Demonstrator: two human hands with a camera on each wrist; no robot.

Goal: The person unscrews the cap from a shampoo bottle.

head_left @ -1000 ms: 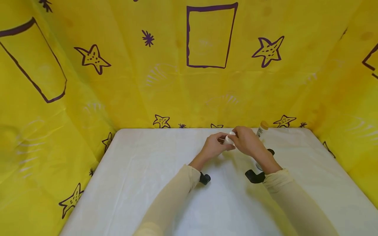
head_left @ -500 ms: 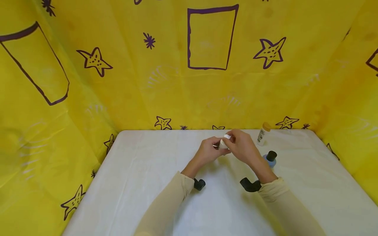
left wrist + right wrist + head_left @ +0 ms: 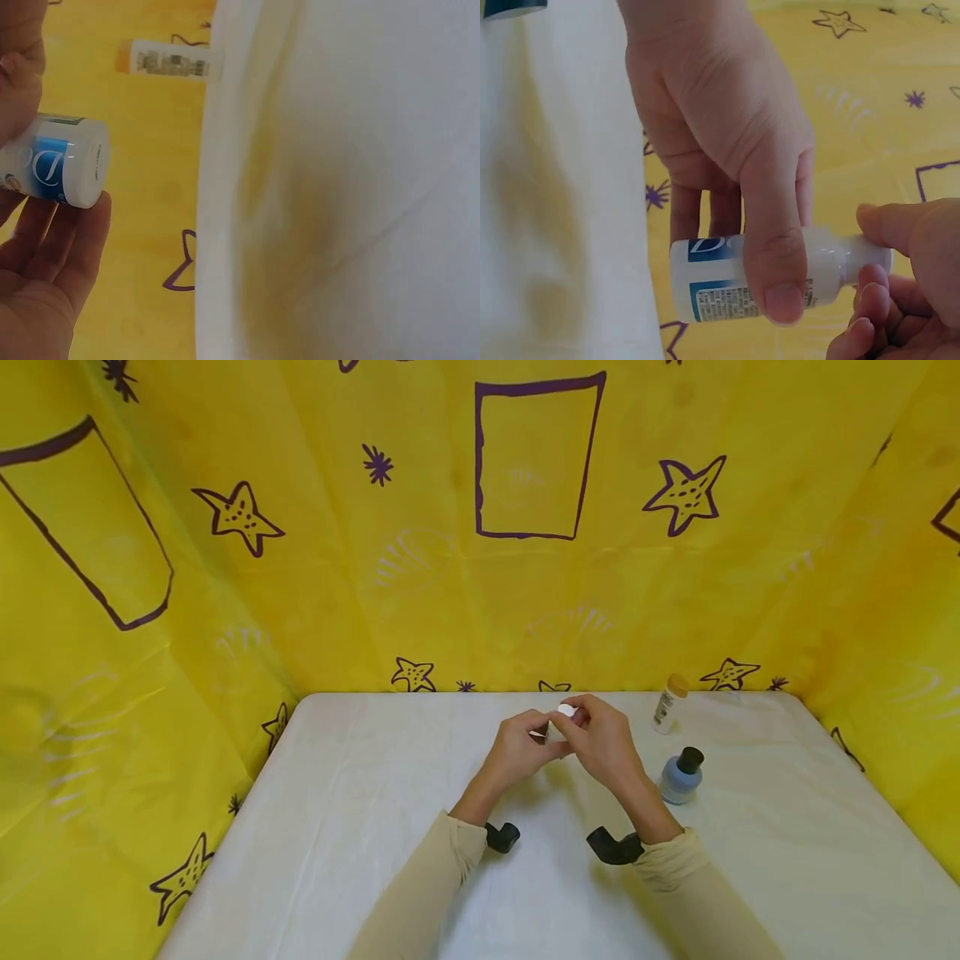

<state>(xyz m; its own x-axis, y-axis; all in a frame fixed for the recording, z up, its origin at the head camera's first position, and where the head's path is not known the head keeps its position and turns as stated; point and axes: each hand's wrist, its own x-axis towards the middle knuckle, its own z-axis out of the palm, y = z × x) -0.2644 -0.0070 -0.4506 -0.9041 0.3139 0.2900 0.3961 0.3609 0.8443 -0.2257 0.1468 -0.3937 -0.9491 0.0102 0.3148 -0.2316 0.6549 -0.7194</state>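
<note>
My left hand [image 3: 517,745] grips the body of a small white bottle [image 3: 712,279] with a blue label, thumb on one side and fingers behind. The thumb and fingers of my right hand [image 3: 600,737] pinch the bottle's white cap [image 3: 866,256]. The bottle is held up over the table; in the left wrist view its base faces the camera, with a left fingertip beneath it. In the head view the hands cover most of the body, and the cap's white top shows between them.
On the white table [image 3: 360,777], to the right of my hands, stand a blue bottle [image 3: 681,783] with a black cap and, farther back, a pale tube-shaped bottle [image 3: 664,710] with an orange cap. A yellow patterned curtain [image 3: 322,602] surrounds the table's back and sides.
Both hands have shifted left and slightly nearer with the white bottle. The blue bottle and orange-capped bottle, partly behind the right hand and forearm before, now show fully.
</note>
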